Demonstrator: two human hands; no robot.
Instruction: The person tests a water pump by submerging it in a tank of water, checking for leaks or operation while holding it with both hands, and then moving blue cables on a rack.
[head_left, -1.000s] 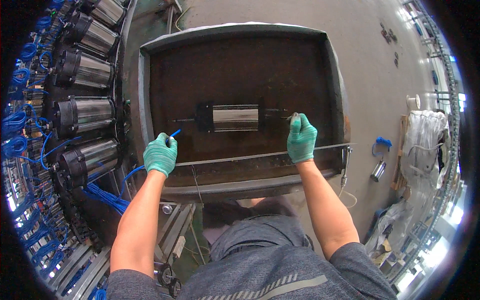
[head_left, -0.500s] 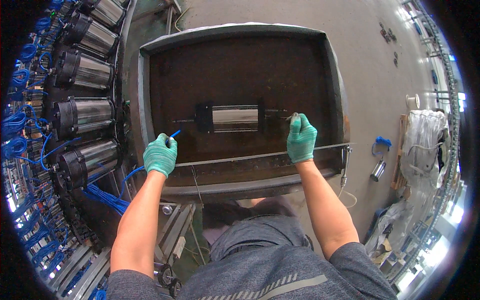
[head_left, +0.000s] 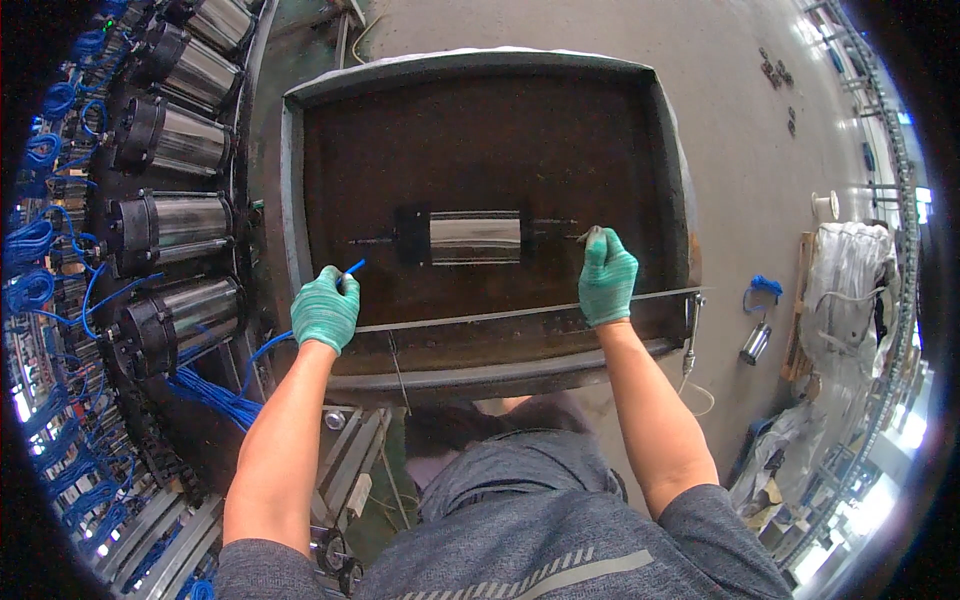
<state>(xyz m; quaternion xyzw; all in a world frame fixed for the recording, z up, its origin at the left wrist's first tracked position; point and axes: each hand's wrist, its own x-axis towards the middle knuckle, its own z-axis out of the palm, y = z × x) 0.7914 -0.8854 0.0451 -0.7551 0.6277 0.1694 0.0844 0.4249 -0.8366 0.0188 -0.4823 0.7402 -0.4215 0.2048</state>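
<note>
A shiny metal cylinder with black end caps (head_left: 475, 237) lies sideways in a large dark tank (head_left: 292, 190) that looks filled with liquid. Thin rods stick out from both its ends. My left hand (head_left: 325, 312), in a green striped glove, is closed around a blue hose (head_left: 356, 266) over the tank's near left part; the hose's short tip pokes out past the fingers. My right hand (head_left: 607, 277), gloved alike, is pinched at the right of the cylinder, close to the end of the rod there. What its fingertips hold is too small and dark to name.
A thin bar (head_left: 530, 312) crosses the tank's near side. Several similar cylinders (head_left: 180, 225) line a rack at the left, beside coiled blue hoses (head_left: 215, 400). To the right, a small cylinder (head_left: 756, 343) lies on the floor near a plastic-wrapped pallet (head_left: 840, 290).
Both hands keep their grips and hold nearly the same places. The whole picture has shifted very slightly to the right.
</note>
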